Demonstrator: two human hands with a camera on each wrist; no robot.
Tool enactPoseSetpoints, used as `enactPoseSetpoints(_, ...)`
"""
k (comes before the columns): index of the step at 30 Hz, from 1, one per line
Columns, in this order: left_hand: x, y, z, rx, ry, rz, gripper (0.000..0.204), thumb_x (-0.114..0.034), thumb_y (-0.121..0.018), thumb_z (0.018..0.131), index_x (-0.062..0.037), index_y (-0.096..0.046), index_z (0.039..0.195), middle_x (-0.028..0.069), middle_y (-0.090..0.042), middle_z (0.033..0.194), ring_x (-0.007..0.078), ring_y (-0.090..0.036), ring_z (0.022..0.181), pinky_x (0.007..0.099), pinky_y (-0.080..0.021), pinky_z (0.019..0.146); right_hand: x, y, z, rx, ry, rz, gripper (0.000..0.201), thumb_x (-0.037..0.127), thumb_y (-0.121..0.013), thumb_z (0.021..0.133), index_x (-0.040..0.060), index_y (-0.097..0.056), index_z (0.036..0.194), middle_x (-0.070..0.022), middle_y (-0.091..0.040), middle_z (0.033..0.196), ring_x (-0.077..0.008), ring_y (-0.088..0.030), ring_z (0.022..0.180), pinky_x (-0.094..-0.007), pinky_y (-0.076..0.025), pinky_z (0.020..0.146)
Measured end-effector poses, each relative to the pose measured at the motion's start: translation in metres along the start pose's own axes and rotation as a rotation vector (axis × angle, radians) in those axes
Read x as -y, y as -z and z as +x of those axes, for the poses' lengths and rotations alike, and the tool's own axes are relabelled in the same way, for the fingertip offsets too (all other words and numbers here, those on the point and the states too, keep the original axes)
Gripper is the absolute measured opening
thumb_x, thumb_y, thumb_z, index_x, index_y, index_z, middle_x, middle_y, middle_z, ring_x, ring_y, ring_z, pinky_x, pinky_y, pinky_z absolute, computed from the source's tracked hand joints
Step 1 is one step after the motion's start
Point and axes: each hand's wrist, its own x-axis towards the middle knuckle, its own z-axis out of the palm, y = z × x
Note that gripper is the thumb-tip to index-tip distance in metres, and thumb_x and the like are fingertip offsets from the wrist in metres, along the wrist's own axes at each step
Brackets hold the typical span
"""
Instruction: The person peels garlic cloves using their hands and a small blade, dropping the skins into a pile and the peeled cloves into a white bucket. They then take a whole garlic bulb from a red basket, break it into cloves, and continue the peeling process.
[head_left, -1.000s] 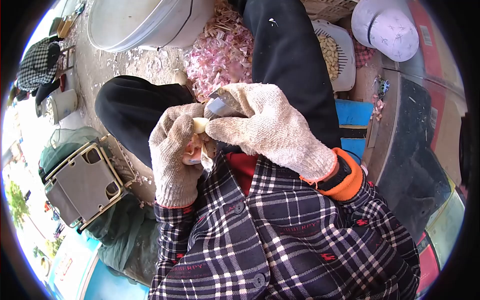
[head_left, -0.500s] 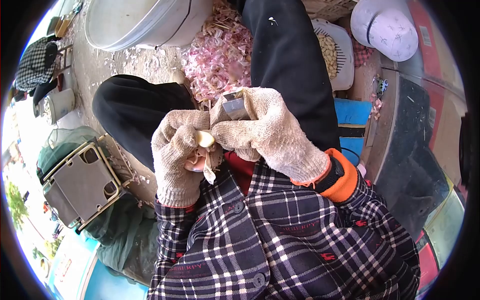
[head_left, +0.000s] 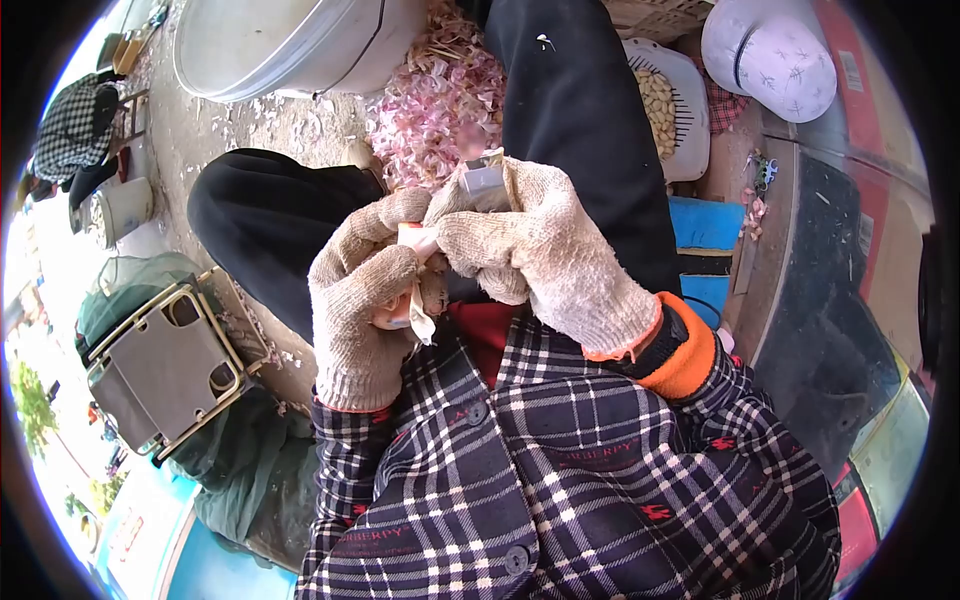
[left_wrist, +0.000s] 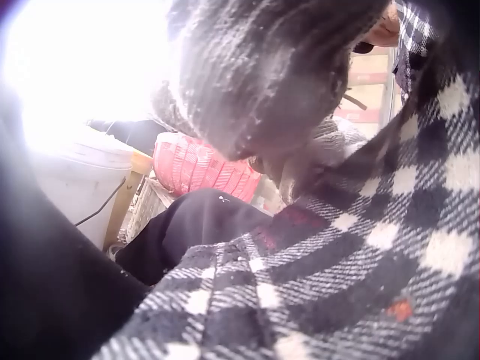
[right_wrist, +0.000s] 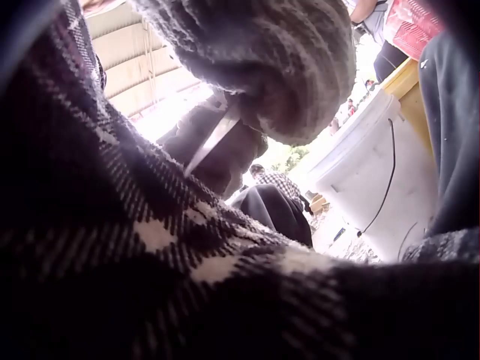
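Observation:
Both hands wear knitted gloves and meet above the lap in the head view. The left hand (head_left: 362,300) pinches a pale pinkish clove (head_left: 418,240) between thumb and forefinger, and its lower fingers curl round more cloves with skin (head_left: 395,312). A loose strip of papery skin (head_left: 422,322) hangs below. The right hand (head_left: 550,250) grips a knife with a wide metal part (head_left: 484,181) showing at its knuckles, thumb tip against the clove. In the right wrist view a narrow blade (right_wrist: 214,139) sticks out under the right glove (right_wrist: 262,67). The left wrist view shows the left glove (left_wrist: 262,75), blurred.
Pink and white peelings (head_left: 435,110) lie on the ground between the knees. Beyond stands a large white bucket (head_left: 280,50). At the right, a white basket (head_left: 690,120) holds peeled cloves (head_left: 655,110). A folding chair (head_left: 175,360) is at left, and a person in checks (head_left: 75,130) sits farther off.
The pale clove at the left fingertips was lower and more exposed; a pinkish one now shows there, slightly higher. The right hand and knife have shifted up and right from the first frame.

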Motion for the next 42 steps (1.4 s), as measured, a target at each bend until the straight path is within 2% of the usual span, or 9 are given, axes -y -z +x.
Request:
enactPoseSetpoints(9,0.003,0.017,0.006,0.131,0.008,-0.109,0.039,-0.013,-0.07,0.079,0.0063,-0.06,0.112,0.0155,-0.064,0.083,0.0146,-0.059,0.054,0.0225,-0.047,0.047,0.008,0.017,0.004,0.258,0.165,0.334,0.021,0.015,-0.066,0.092,-0.0049,-0.063,0.099,-0.0055,-0.056,0.071,-0.0012,-0.036,0.042,-0.0147,-0.028,0.035)
enactPoseSetpoints(16,0.004,0.012,0.002,0.036,-0.03,-0.035,0.038,-0.019,-0.07,0.084,0.0046,-0.06,0.112,0.0157,-0.065,0.086,0.0157,-0.062,0.06,0.0228,-0.049,0.048,0.011,0.016,0.006,-0.155,0.164,-0.702,0.022,0.023,-0.073,0.088,0.0046,-0.064,0.095,0.0035,-0.058,0.067,-0.0014,-0.044,0.046,-0.019,-0.035,0.043)
enactPoseSetpoints(21,0.004,-0.002,0.007,-0.046,-0.015,-0.005,0.029,-0.019,-0.065,0.092,0.0028,-0.058,0.11,0.0116,-0.065,0.081,0.0153,-0.064,0.06,0.024,-0.052,0.047,0.012,0.008,0.005,-0.011,0.014,-0.423,0.028,0.016,-0.074,0.087,0.0019,-0.065,0.11,0.0018,-0.063,0.076,-0.0018,-0.05,0.053,-0.0175,-0.04,0.048)
enactPoseSetpoints(27,-0.001,-0.024,0.011,-0.096,0.027,0.075,0.031,-0.03,-0.058,0.097,-0.0026,-0.058,0.111,0.0109,-0.066,0.086,0.0151,-0.064,0.061,0.0238,-0.05,0.044,0.007,0.005,0.003,-0.104,0.329,-0.737,0.023,0.013,-0.074,0.087,-0.0007,-0.065,0.104,0.0013,-0.062,0.08,-0.0026,-0.057,0.072,-0.0194,-0.047,0.063)
enactPoseSetpoints(31,0.005,-0.001,0.027,0.169,0.094,-0.245,0.038,-0.024,-0.056,0.097,0.0033,-0.05,0.123,0.0166,-0.063,0.102,0.0238,-0.067,0.082,0.0355,-0.058,0.069,0.012,0.022,0.005,-0.153,0.472,-0.184,0.02,0.021,-0.074,0.086,0.0037,-0.069,0.095,-0.0019,-0.063,0.069,-0.0079,-0.061,0.064,-0.0206,-0.046,0.054)
enactPoseSetpoints(37,0.003,-0.016,0.02,0.059,-0.098,-0.112,0.043,-0.003,-0.057,0.091,0.0106,-0.042,0.129,0.0212,-0.057,0.115,0.0269,-0.066,0.091,0.0344,-0.056,0.081,0.044,0.119,-0.012,-0.083,0.492,0.417,0.027,0.026,-0.066,0.093,0.0066,-0.063,0.112,-0.0163,-0.068,0.098,-0.0101,-0.058,0.056,-0.0152,-0.035,0.039)
enactPoseSetpoints(39,0.003,-0.018,0.02,0.059,-0.098,-0.081,0.043,-0.004,-0.057,0.092,0.0096,-0.043,0.13,0.0205,-0.056,0.116,0.0255,-0.065,0.097,0.0313,-0.053,0.084,0.043,0.111,-0.016,-0.07,0.426,0.461,0.017,0.022,-0.062,0.096,0.0076,-0.065,0.105,-0.014,-0.068,0.095,-0.0072,-0.057,0.056,-0.0156,-0.035,0.039)
enactPoseSetpoints(41,0.004,-0.018,0.019,0.008,-0.183,0.017,0.042,-0.001,-0.056,0.091,0.0076,-0.045,0.131,0.023,-0.056,0.124,0.0311,-0.062,0.108,0.0346,-0.053,0.091,0.032,0.083,-0.022,-0.135,0.474,-0.203,0.015,0.019,-0.065,0.093,0.0049,-0.067,0.096,-0.0098,-0.067,0.086,-0.0052,-0.056,0.053,-0.0165,-0.035,0.038)
enactPoseSetpoints(42,0.005,-0.016,0.018,0.059,-0.219,0.006,0.041,-0.001,-0.056,0.092,0.0067,-0.046,0.131,0.0216,-0.056,0.124,0.0289,-0.061,0.11,0.0319,-0.053,0.09,0.029,0.059,-0.024,-0.154,0.291,-0.025,0.016,0.018,-0.07,0.089,0.0022,-0.066,0.09,-0.0052,-0.065,0.076,-0.0052,-0.054,0.048,-0.0174,-0.036,0.039)
